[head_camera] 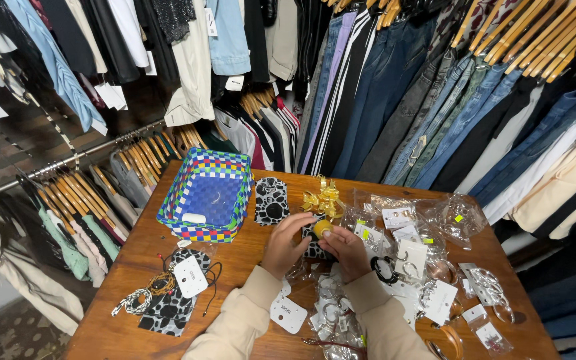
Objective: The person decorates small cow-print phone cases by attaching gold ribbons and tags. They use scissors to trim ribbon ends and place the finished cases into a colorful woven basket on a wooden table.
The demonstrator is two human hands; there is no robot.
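Both hands meet mid-table: left hand and right hand pinch a spotted pouch with a yellow piece. Crowded jewellery packets could get knocked off the table.

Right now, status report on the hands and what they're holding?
Left hand and right hand both closed on a small spotted box with a yellow piece on top. Gold bow just behind; plastic jewelry packets crowd the right.
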